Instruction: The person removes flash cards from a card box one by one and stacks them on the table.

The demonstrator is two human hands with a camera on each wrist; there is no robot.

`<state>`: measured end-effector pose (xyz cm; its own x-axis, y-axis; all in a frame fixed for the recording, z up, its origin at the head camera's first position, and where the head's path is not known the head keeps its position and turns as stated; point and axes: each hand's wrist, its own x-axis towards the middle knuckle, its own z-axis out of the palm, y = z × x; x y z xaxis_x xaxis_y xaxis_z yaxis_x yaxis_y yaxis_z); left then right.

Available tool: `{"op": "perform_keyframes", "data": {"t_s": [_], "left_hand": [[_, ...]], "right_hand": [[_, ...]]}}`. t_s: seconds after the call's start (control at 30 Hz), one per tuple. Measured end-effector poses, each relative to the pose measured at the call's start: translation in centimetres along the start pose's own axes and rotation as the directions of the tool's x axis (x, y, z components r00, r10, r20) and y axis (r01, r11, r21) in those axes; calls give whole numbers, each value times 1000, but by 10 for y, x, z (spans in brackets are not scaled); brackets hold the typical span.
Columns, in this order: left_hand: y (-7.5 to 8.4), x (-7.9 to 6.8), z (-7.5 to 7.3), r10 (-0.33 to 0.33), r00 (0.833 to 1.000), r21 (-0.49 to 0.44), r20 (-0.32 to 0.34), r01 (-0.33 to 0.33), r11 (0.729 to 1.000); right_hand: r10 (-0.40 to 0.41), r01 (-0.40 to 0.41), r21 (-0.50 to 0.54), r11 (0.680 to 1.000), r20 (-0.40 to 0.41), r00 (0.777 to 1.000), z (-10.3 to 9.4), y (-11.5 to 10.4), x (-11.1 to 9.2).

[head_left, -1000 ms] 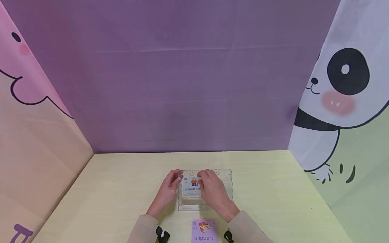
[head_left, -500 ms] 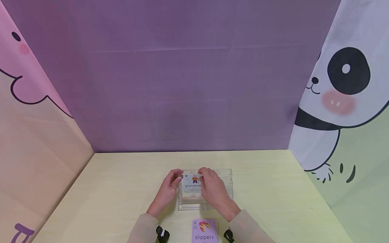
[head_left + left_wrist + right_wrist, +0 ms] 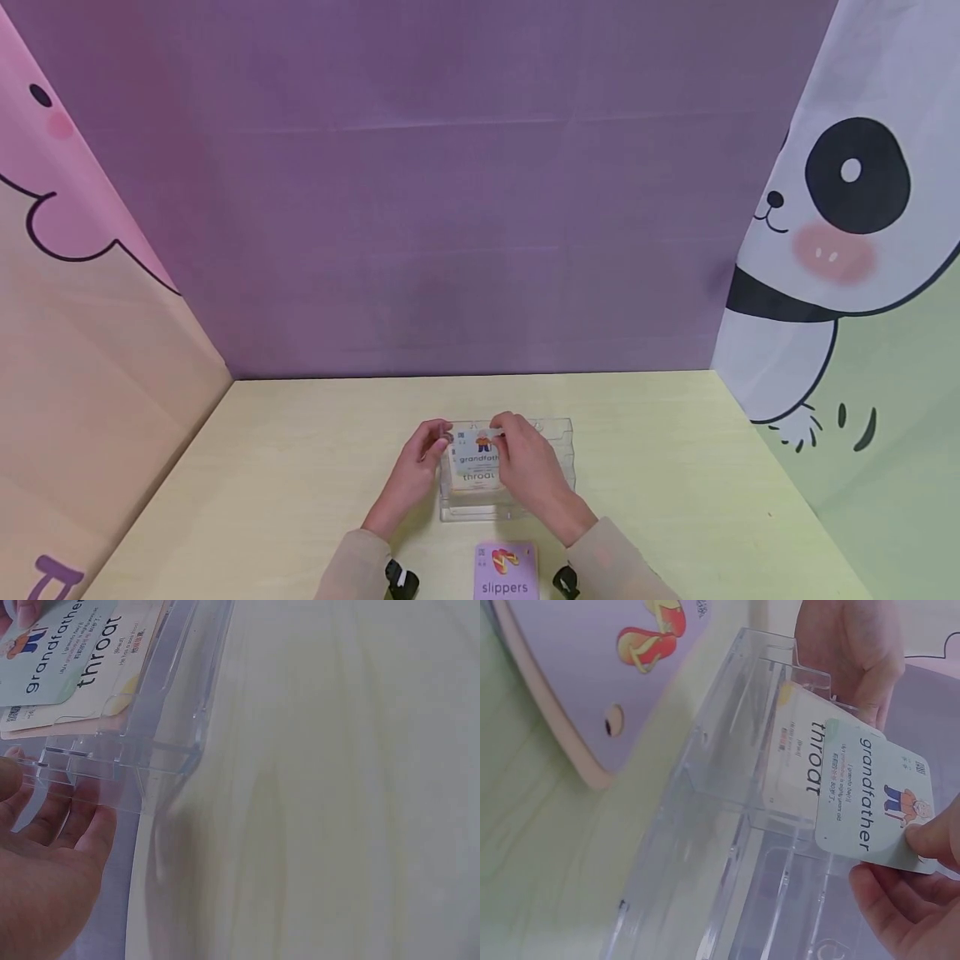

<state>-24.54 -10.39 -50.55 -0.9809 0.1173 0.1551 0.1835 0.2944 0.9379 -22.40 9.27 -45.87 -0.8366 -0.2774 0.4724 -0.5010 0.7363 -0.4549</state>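
A clear plastic card rack point(image 3: 558, 430) with stepped slots stands on the table before me. My left hand point(image 3: 411, 471) grips its left side, fingers bent behind the edge in the left wrist view point(image 3: 56, 877). Between thumb and fingers of my right hand point(image 3: 534, 471) is a pale green flashcard point(image 3: 855, 791) reading "grandfather", pinched by its upper end. It is lifted partly off a cream flashcard point(image 3: 793, 750) reading "throat", which sits in the rack's left slot and whose upper part is covered by the green one.
A purple flashcard point(image 3: 506, 571) with slippers on it, atop a thick stack in the right wrist view, lies on the table point(image 3: 300, 467) nearer to me. A purple backdrop point(image 3: 465, 208) closes off the far side, with printed panels left and right.
The right hand has drawn the "grandfather" flashcard slightly up and to the right, so the word "throat" on the card beneath now shows. The left hand has stayed at the rack.
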Motion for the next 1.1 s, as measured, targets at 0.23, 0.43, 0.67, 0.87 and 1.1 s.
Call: {"op": "perform_keyframes", "data": {"t_s": [0.23, 0.43, 0.67, 0.87, 1.1], "left_hand": [[0, 0, 0, 20, 1000, -5, 1, -20, 1000], [-1, 0, 0, 16, 1000, -3, 2, -16, 1000], [-1, 0, 0, 15, 1000, -10, 5, -15, 1000], [-1, 0, 0, 27, 1000, -8, 5, -27, 1000], [-1, 0, 0, 43, 999, -9, 3, -43, 999]], "right_hand": [[3, -3, 3, 1000, -21, 1000, -3, 0, 0], [4, -3, 26, 1000, -19, 1000, -5, 2, -1], [23, -23, 100, 995, 1, 1000, -8, 4, -2], [56, -60, 185, 981, 24, 998, -8, 6, -3], [77, -80, 248, 965, 21, 997, -13, 4, -5]]}}
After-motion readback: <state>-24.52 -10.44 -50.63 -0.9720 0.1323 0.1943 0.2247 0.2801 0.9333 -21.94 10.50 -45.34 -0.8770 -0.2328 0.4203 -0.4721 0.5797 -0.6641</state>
